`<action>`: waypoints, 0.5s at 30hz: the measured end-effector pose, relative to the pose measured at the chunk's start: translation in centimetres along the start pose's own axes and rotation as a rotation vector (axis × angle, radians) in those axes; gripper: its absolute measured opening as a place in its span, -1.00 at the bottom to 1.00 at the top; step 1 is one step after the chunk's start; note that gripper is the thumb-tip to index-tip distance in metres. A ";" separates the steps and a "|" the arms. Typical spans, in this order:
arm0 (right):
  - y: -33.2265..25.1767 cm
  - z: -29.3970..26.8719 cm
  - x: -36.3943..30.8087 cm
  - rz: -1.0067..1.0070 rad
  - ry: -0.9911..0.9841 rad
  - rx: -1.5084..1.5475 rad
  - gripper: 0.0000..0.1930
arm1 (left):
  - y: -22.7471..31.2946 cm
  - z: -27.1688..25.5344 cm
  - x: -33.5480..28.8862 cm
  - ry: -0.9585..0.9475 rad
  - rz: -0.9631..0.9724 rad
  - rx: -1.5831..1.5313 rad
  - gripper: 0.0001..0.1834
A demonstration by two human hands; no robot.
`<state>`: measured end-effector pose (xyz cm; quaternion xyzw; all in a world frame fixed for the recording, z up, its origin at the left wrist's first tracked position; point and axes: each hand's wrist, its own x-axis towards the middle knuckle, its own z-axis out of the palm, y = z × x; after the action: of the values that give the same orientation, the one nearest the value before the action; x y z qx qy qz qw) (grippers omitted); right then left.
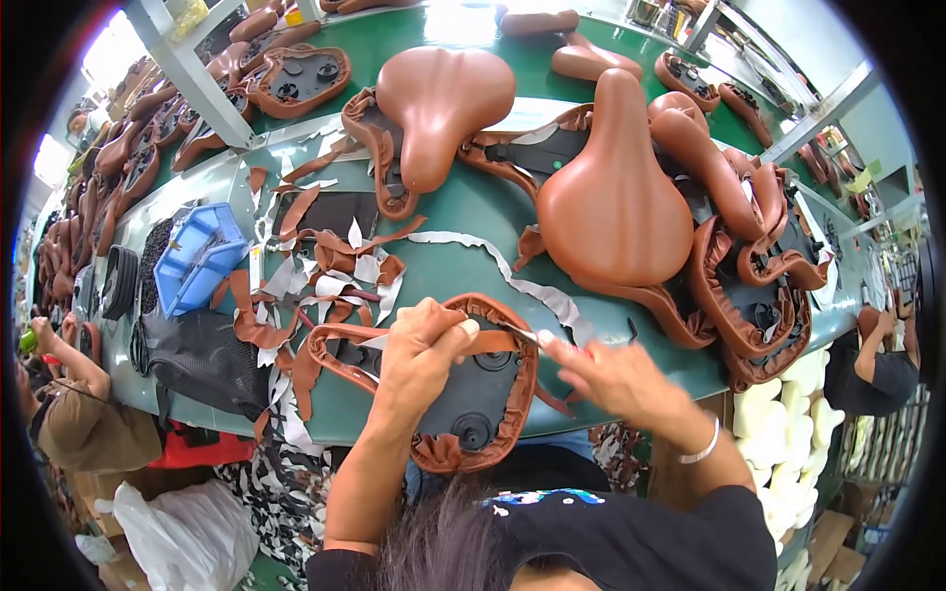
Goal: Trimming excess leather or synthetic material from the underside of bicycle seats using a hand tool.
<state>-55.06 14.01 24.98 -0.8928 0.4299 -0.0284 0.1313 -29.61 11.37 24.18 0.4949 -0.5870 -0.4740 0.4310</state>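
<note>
A brown bicycle saddle [522,433] lies upside down in front of me at the table edge, its dark base and gathered cover edge showing. Above it my left hand [426,350] is closed, pinching a strip of brown cover material [490,342] stretched across the saddle. My right hand [621,379], slightly blurred and wearing a bracelet at the wrist, closes round a knife [523,335]. Only its thin metal blade shows clearly, touching the strip near the saddle's rim; the fingers cover most of the handle.
Finished-looking brown saddles [616,212] pile up beyond and to the right. Trimmed scraps [335,246] litter the left of the green table [463,258], beside a blue tray [200,258] and a black mesh bag [209,362]. Co-workers sit at both sides; cream saddle pads [788,433] stand at right.
</note>
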 end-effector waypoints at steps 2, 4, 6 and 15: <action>-2.5 0.4 -2.4 0.096 -0.016 0.176 -0.38 | -1.2 -0.3 -0.8 0.162 -0.060 -0.409 -0.84; -5.6 1.8 -3.8 0.324 0.037 0.395 -0.36 | -1.2 -0.7 -0.3 0.203 -0.058 -0.513 -0.81; -5.9 3.3 -3.7 0.304 0.224 0.478 -0.39 | -0.7 -1.0 1.3 0.289 -0.033 -0.724 -0.71; -2.8 -1.2 0.4 0.334 0.398 0.878 -0.46 | -0.4 -8.2 0.6 -0.128 -0.393 0.391 -0.39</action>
<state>-52.88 15.12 26.88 -0.6497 0.5311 -0.3545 0.4124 -21.59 9.64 25.32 0.6419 -0.5862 -0.4566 0.1895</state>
